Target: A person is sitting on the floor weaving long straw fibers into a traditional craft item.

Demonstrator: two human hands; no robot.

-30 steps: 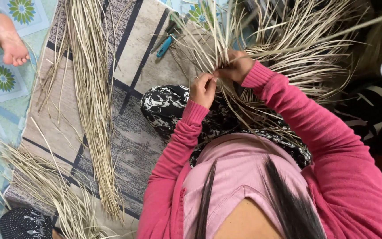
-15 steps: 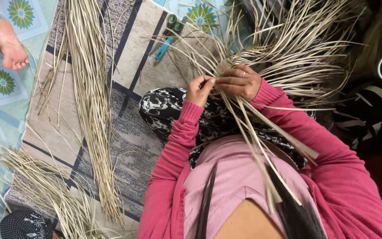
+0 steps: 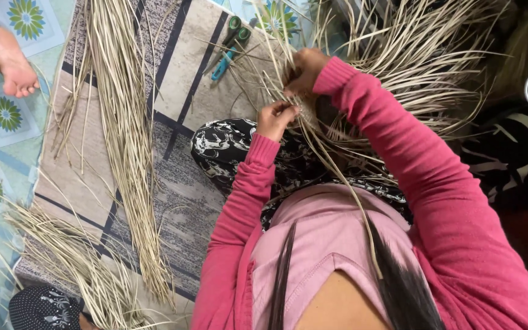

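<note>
A: What was held by the two hands?

B: Pale dried strips were pinched by the left hand (image 3: 274,116), its fingers curled shut around them just above the black-and-white patterned cloth (image 3: 227,150). At about one o'clock from it, the right hand (image 3: 304,70) was clenched on more strips of the same woven fan of strips (image 3: 410,67).

A: Where was that woven work placed?

B: It was spread from the hands toward one and two o'clock, with loose ends splayed outward. One long strip (image 3: 362,226) was trailed back toward five o'clock, across the pink top.

A: And what was seen around it?

B: A long bundle of strips (image 3: 123,140) was laid on the striped mat (image 3: 184,67) at nine o'clock from the hands. Green-handled scissors (image 3: 230,43) were left at eleven o'clock. A bare foot (image 3: 13,64) of another person was seen at the far ten o'clock corner.
</note>
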